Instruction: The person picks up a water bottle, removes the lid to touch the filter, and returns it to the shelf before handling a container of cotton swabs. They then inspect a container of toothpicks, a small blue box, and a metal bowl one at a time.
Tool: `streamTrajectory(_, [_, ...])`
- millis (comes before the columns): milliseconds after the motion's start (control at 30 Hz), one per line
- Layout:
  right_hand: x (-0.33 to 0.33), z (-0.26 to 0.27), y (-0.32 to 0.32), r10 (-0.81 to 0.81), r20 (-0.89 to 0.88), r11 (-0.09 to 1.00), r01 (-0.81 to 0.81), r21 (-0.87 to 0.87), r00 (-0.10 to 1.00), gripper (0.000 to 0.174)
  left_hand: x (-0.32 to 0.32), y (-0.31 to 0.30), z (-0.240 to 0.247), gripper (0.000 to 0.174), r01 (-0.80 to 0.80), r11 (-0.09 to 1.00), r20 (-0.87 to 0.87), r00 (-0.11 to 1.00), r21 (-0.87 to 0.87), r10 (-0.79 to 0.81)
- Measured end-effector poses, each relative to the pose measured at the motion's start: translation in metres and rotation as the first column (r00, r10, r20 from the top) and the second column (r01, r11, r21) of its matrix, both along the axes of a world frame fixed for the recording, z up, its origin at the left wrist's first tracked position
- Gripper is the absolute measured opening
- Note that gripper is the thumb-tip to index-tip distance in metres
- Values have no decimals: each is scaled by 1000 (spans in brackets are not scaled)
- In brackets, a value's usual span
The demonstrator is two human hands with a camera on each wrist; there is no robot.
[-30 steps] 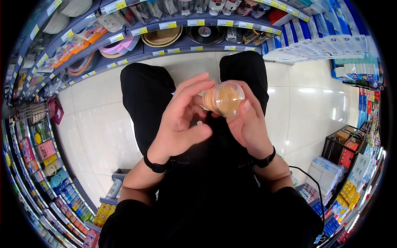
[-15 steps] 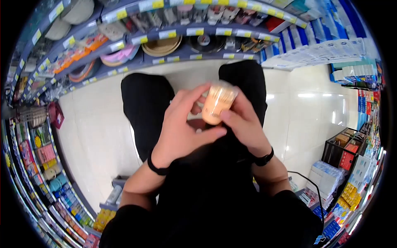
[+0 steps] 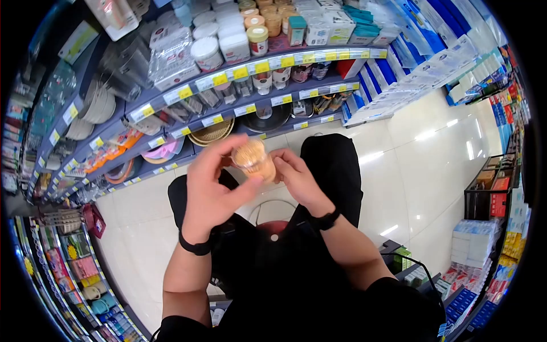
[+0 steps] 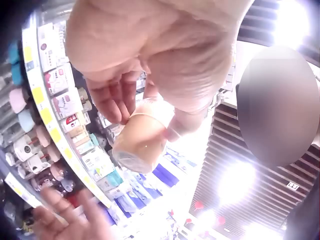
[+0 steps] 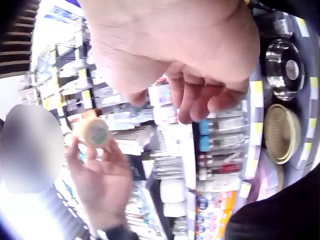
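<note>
My left hand (image 3: 208, 185) holds a small clear jar of toothpicks (image 3: 259, 164), tilted, between thumb and fingers in front of the knees. In the left wrist view the jar (image 4: 140, 136) shows a pale orange side and a clear end. My right hand (image 3: 299, 181) is just right of the jar in the head view. The left wrist view shows the right hand (image 4: 72, 220) apart from it, fingers extended and blurred. Nothing is between the loosely bent fingers (image 5: 187, 102) in the right wrist view, where the left hand (image 5: 102, 185) holds the jar up.
Ahead, a shelf (image 3: 228, 74) carries white tubs (image 3: 206, 52), a yellow-lidded jar (image 3: 258, 41) and several similar jars. Baskets (image 3: 211, 134) and pans sit lower down. Blue-and-white packs (image 3: 393, 74) stack at the right. Tiled floor (image 3: 399, 154) surrounds the person's legs.
The view has tipped up, showing the upper shelf. The jar, held by both hands before, has moved left and turned in my left hand; the right hand has let go.
</note>
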State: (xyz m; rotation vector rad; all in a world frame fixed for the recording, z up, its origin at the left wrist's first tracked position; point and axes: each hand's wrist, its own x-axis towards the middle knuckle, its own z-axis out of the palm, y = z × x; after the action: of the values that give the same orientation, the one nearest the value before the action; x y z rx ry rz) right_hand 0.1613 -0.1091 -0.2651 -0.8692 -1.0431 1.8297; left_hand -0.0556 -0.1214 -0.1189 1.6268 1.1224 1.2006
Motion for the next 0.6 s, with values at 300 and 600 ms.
streamTrajectory(300, [-30, -34, 14, -34, 462, 992, -27, 124, 886, 33, 58, 193, 56, 55, -21, 901, -412, 884, 433, 219])
streamTrajectory(600, [-29, -31, 50, 11, 500, 984, -98, 148, 866, 29, 76, 296, 23, 57, 138, 853, -739, 581, 503, 341])
